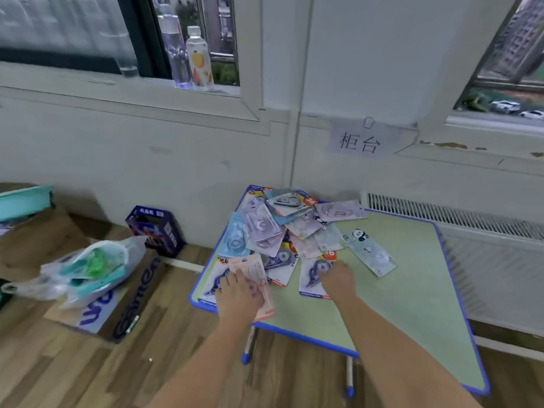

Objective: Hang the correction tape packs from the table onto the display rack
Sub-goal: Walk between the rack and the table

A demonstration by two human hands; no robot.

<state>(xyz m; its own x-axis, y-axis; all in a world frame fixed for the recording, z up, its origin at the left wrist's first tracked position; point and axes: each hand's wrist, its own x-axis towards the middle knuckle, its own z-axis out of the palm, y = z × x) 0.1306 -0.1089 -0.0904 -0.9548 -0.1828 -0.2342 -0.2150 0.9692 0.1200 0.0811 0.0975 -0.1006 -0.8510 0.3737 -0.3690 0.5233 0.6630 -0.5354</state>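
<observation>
At the centre of the frame we see a loose heap of correction tape packs [282,231], flat glossy cards with clear plastic bubbles, piled on the far left corner of the table [397,290], whose smooth pale green top has a blue rim. Our left hand [240,295] grips a pink pack [259,287] at the table's near left edge, fingers curled over it. Our right hand [337,279] lies on a white and purple pack [313,275]; we cannot tell whether it grips. A crinkled plastic bag [88,266] sits at lower left on the wooden floor [59,372].
</observation>
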